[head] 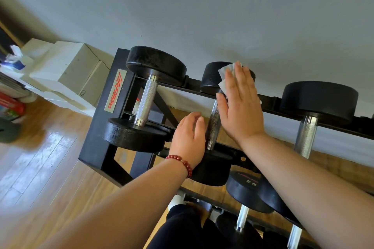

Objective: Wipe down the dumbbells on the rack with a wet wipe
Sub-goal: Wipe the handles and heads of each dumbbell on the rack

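Observation:
A black dumbbell rack (95, 127) stands against the grey wall, with three dumbbells on its top tier. My right hand (240, 103) lies flat with fingers straight, pressing a white wet wipe (224, 79) onto the far head of the middle dumbbell (211, 76). My left hand (189, 139), with a red bead bracelet on the wrist, is cupped over that dumbbell's near head, which it mostly hides. The knurled steel handle shows between the two hands. The left dumbbell (145, 97) and the right dumbbell (305, 137) lie untouched on either side.
Lower-tier dumbbells (245, 192), one marked 25, sit below my right forearm. White boxes (66, 70) are stacked left of the rack, with books and clutter at the far left edge. The floor (40, 157) is glossy wood. My dark-trousered legs are at the bottom.

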A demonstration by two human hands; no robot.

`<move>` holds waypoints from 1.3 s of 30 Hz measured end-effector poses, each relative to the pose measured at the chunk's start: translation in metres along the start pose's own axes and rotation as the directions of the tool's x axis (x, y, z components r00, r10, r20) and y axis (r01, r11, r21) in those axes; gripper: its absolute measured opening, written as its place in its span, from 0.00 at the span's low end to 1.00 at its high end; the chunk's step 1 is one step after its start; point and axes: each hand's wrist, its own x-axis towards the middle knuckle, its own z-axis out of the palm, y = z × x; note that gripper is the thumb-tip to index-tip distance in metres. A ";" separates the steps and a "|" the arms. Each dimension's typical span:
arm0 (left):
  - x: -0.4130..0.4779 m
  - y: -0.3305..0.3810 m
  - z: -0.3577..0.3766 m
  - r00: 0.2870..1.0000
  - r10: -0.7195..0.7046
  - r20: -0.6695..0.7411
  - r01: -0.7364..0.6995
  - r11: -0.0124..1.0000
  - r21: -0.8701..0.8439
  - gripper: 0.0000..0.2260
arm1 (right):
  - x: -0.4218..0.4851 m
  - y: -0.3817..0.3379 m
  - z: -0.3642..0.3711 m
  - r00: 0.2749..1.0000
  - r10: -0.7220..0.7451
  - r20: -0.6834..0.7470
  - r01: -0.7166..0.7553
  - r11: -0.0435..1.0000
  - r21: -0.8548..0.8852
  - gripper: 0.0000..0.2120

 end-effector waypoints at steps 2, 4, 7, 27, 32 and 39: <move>0.000 0.000 0.000 1.000 0.001 -0.005 -0.001 1.000 -0.009 0.16 | 0.014 0.001 -0.003 0.999 0.049 0.016 -0.050 0.999 0.012 0.28; -0.001 0.001 0.001 1.000 0.003 -0.014 -0.003 1.000 -0.020 0.15 | 0.025 0.002 -0.005 0.995 0.099 0.027 -0.100 0.995 0.023 0.30; -0.001 0.001 0.001 1.000 0.002 -0.015 -0.002 1.000 -0.020 0.15 | 0.009 -0.001 -0.003 0.992 0.122 0.020 -0.123 0.991 0.059 0.31; -0.001 -0.001 0.003 1.000 -0.014 -0.024 0.013 0.998 -0.060 0.15 | 0.010 0.001 -0.006 0.962 0.260 0.084 -0.271 0.943 0.193 0.36; 0.001 -0.004 0.002 1.000 -0.015 0.000 0.015 0.996 -0.091 0.15 | -0.010 -0.003 -0.003 0.975 0.211 0.072 -0.221 0.957 0.188 0.34; -0.003 -0.002 -0.003 1.000 -0.008 0.028 0.011 0.991 -0.130 0.15 | -0.002 0.012 -0.006 0.993 0.084 0.078 -0.095 0.984 0.152 0.27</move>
